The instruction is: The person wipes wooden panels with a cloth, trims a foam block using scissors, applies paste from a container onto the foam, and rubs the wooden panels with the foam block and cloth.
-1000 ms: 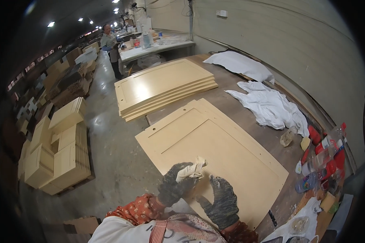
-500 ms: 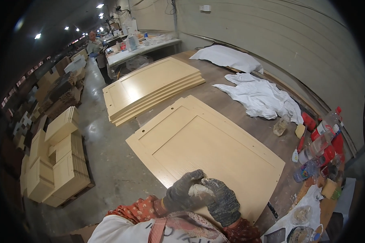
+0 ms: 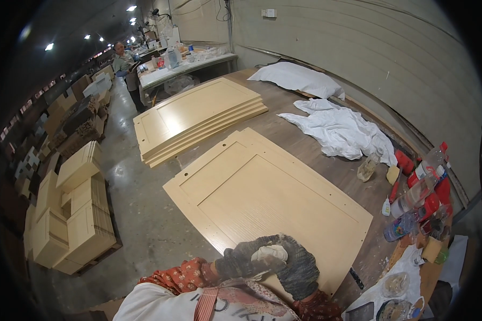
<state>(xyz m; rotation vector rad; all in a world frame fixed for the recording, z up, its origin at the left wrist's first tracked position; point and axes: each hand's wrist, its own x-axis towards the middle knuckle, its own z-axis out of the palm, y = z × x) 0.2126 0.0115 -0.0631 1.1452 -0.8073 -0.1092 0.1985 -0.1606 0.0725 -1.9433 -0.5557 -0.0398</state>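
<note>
Both my hands, in dark grey knit gloves, meet over the near part of a pale yellow framed panel (image 3: 262,184) on the table. Between them is a soft off-white wad (image 3: 271,253); whether it is cloth or putty I cannot tell. My left hand (image 3: 240,259) is closed around it from the left. My right hand (image 3: 299,270) curls over it from the right, fingers bent and partly hidden. The panel lies flat, its raised frame and small dark holes along the far edge in view.
Beyond the panel is a stack of similar panels (image 3: 198,115). White cloths (image 3: 340,128) lie along the wall. At the right are plastic bottles (image 3: 415,195), a small jar (image 3: 368,167) and a yellow sponge (image 3: 392,174). More panels (image 3: 83,224) stand on the floor left; a person (image 3: 126,69) stands farther back.
My fingers have shifted around the wad, and more of its white surface shows. My right hand has rolled over toward the left.
</note>
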